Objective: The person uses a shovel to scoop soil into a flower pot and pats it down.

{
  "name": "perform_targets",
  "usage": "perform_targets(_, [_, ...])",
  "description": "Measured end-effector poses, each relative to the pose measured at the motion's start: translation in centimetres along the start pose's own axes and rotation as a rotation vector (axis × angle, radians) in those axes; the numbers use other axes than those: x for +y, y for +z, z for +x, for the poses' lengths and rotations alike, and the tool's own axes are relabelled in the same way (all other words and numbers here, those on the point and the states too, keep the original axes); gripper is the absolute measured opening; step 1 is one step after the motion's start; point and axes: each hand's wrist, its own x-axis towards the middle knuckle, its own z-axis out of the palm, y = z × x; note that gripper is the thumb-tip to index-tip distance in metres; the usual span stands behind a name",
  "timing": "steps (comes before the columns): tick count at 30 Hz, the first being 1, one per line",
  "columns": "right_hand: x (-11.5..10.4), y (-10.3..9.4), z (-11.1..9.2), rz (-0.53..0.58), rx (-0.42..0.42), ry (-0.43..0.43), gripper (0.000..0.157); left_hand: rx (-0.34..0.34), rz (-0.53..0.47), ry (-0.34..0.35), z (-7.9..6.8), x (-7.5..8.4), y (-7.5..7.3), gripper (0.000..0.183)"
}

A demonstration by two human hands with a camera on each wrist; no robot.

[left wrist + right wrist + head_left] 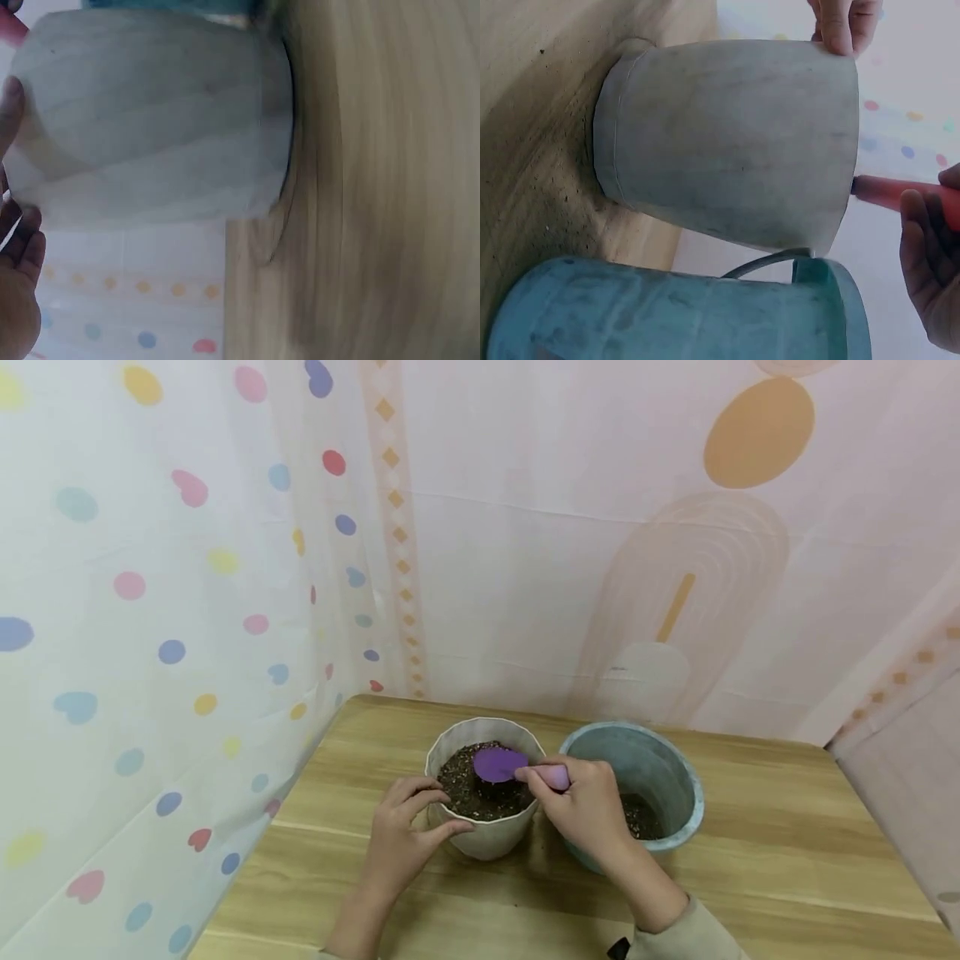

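A whitish flowerpot (487, 842) with a scalloped rim stands upright on the table, filled well up with dark soil (461, 781). My left hand (401, 827) pinches its near left rim, thumb outside and fingers over the edge. In my right hand (588, 802) is the pinkish handle of a small trowel (498, 765), its purple blade lying over the soil inside the pot. The right wrist view shows the handle as red (900, 193), above the pot's mouth; the blade is hidden there by the pot wall.
Close by on the right, a larger blue-green pot (693, 818) holds a little soil (641, 817) at its bottom. Soil crumbs (555, 229) lie on the wooden table (787, 852) around the pots. Patterned cloth (510, 568) hangs behind and at the sides.
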Motion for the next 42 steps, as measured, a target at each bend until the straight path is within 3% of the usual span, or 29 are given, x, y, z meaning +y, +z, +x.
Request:
perform_targets(3, [-0.2, 0.2, -0.4, 0.06, -0.043, -0.007, 0.005, 0.063, -0.033, -0.034, -0.3, 0.8, 0.9, 0.044])
perform_targets(7, [-0.2, 0.1, -0.4, 0.078, -0.2, -0.024, 0.008, 0.155, 0.009, -0.046, -0.7, 2.0, 2.2, 0.041])
perform_targets(11, [0.1, -1.3, 0.2, 0.022, -0.273, -0.046, 0.009, 0.167, 0.068, -0.024, -0.7, 2.2, 2.3, 0.042])
perform_targets(15, [0.5, -2.2, 1.4, 0.009, -0.251, -0.061, 0.008, 0.074, 0.082, -0.027, -0.3, 0.8, 0.5, 0.048])
perform_targets(18, [0.7, -1.5, 2.0, 0.031, -0.224, -0.05, 0.01, 0.041, 0.055, -0.031, 0.1, -0.2, -0.3, 0.049])
perform_targets(21, [0.8, 0.0, 2.1, 0.027, -0.2, -0.042, 0.013, 0.089, 0.053, -0.003, 0.0, 0.0, 0.1, 0.048])
perform_targets(24, [0.7, 0.8, 1.5, -0.06, -0.153, -0.048, 0.016, 0.14, 0.088, 0.018, -0.3, 0.9, 1.1, 0.047])
perform_targets(27, [0.5, 0.3, 0.9, -0.171, -0.076, -0.03, 0.016, 0.099, 0.138, 0.006, -0.3, 1.2, 1.3, 0.049])
perform_targets(29, [0.3, -0.4, 0.8, -0.182, -0.036, -0.017, 0.013, 0.042, 0.132, -0.01, 0.0, 1.0, 1.0, 0.051])
perform_targets(32, [0.1, -0.8, 0.9, -0.131, -0.01, -0.014, 0.012, 0.002, 0.112, -0.023, 0.3, 0.7, 0.7, 0.052])
perform_targets(38, [0.1, 0.6, 0.2, -0.028, -0.091, 0.008, 0.013, 0.074, 0.078, -0.025, -0.7, 2.1, 2.0, 0.045])
perform_targets(42, [0.8, 0.4, 0.0, 0.003, -0.094, 0.015, 0.008, -0.001, 0.1, -0.013, -0.7, 1.5, 1.4, 0.046])
